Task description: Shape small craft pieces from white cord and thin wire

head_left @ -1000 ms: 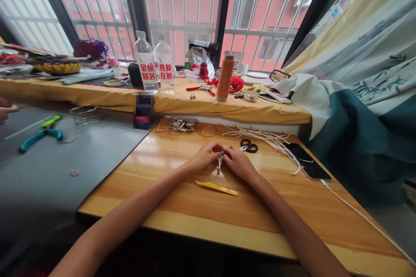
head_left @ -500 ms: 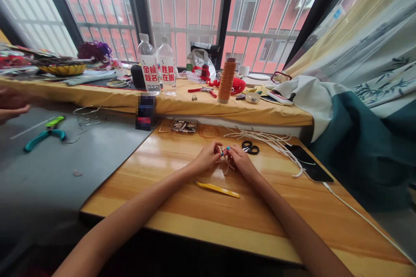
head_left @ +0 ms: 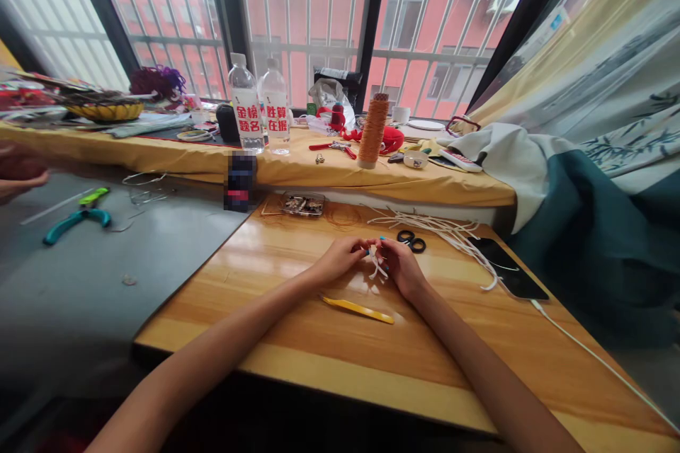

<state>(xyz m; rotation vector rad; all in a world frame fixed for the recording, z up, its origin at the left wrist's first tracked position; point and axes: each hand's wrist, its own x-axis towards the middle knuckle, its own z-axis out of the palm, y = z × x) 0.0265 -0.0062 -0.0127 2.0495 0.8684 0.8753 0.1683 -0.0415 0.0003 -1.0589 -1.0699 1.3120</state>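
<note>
Both of my hands meet over the middle of the wooden table (head_left: 297, 340). My left hand (head_left: 340, 259) and my right hand (head_left: 401, 265) each pinch the same short piece of white cord (head_left: 376, 266), whose loose ends hang between my fingers. Just in front of my hands lie yellow tweezers (head_left: 358, 308). Small black scissors (head_left: 411, 240) sit right behind my right hand, beside a bundle of white cords (head_left: 440, 230).
A phone (head_left: 510, 269) with a white cable lies at the right. A small clear box (head_left: 302, 204) sits at the table's back edge. The yellow-covered sill holds two bottles (head_left: 260, 113), an orange thread cone (head_left: 372, 130) and red pliers. Another person's hand (head_left: 18, 173) and teal pliers (head_left: 74, 216) are at far left.
My fingers have kept working the cord; its loose ends now hang lower between my hands. The camera view shifted slightly. The other person's hand at left moved a little.
</note>
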